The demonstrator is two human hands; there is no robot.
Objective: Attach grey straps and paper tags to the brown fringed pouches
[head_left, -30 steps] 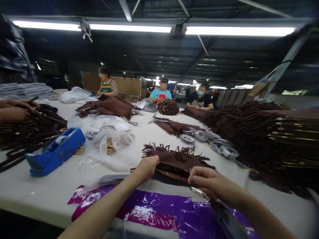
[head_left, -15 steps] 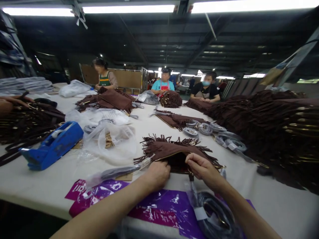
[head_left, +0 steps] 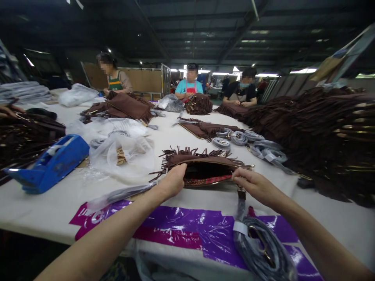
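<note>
Fringed brown handbag point(head_left: 205, 159), mouth gaping, near front edge of table point(head_left: 38, 214); my left hand point(head_left: 173, 181) gripping left rim, right hand point(head_left: 254, 186) pinching right, wrapped strap point(head_left: 246, 246) below

Left hand point(head_left: 174, 180), right hand point(head_left: 251, 182) and forearms point(head_left: 316, 233) are bare; dim patterned cloth point(head_left: 115, 270) below is perhaps clothing.

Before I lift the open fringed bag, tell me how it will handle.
The brown fringed bag will probably be floppy: its mouth gapes in a soft curve between the left hand and the right hand. Its fringe would likely swing and might snag, since the loose strands splay out. It seems unlikely to roll, as its shape looks low and flattish.
</note>
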